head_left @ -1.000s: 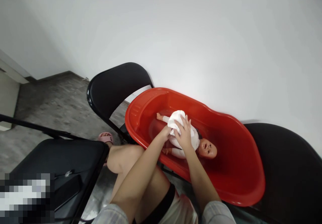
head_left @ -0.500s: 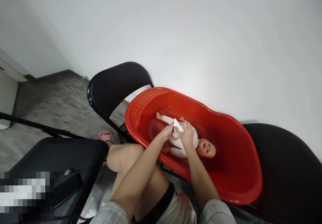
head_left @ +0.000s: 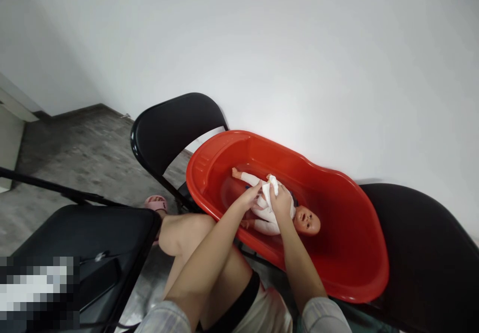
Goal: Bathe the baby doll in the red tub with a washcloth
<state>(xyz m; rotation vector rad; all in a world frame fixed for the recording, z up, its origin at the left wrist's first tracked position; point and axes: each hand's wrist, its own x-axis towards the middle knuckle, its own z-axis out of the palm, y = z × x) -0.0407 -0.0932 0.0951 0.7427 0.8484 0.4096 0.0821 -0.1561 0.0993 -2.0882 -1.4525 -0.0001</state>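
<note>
A baby doll [head_left: 307,220] in white clothing lies on its back in a red plastic baby bath [head_left: 352,263], its head toward the right. Over the doll's body my right hand [head_left: 282,203] is closed on a small white cloth [head_left: 272,187], which bunches up above the fingers. My left hand [head_left: 252,197] is at the cloth's left edge, its fingertips pinching there. The doll's middle is partly hidden behind my hands and the cloth.
The bath stands between a black folding chair [head_left: 175,123] on the left and a black chair [head_left: 422,243] on the right, against a white wall [head_left: 299,63]. Another black chair [head_left: 86,228] at lower left bears a dark phone-like object [head_left: 99,283]. My bare knee [head_left: 190,233] is beside the bath.
The white cloth has shifted slightly right and spread out between my hands. My right hand has moved a little right, my left hand slightly; the doll has stayed nearly still.
</note>
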